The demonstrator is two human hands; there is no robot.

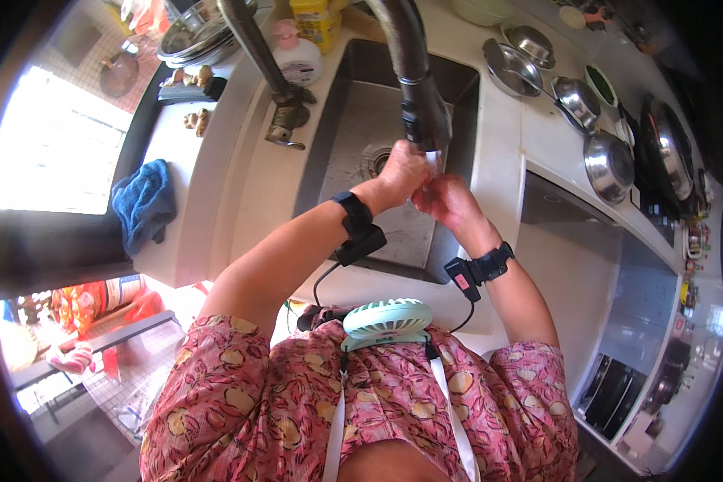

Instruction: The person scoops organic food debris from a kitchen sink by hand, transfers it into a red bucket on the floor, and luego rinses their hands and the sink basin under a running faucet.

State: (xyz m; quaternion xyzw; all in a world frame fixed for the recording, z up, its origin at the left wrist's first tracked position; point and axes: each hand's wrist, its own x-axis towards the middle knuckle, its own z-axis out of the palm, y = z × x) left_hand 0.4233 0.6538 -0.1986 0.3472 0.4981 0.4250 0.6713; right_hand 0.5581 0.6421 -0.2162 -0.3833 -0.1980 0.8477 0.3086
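Note:
My left hand (405,172) and my right hand (449,202) meet over a dark rectangular kitchen sink (343,144), right under the spray head of a metal faucet (419,108). Water seems to run from the head onto my fingers. The fingers are bent and close together; whether they hold anything small cannot be made out. Both wrists wear black straps with small boxes and cables. Below my left hand the sink's drain (378,161) shows. The faucet's lever (288,143) is at the left of the sink.
A white pump bottle (298,60) and a yellow tub (316,24) stand behind the sink at the left. A blue cloth (144,205) and ginger pieces (196,122) lie on the left ledge. Steel bowls (608,165) line the right counter. A mint-green fan (388,319) hangs at my chest.

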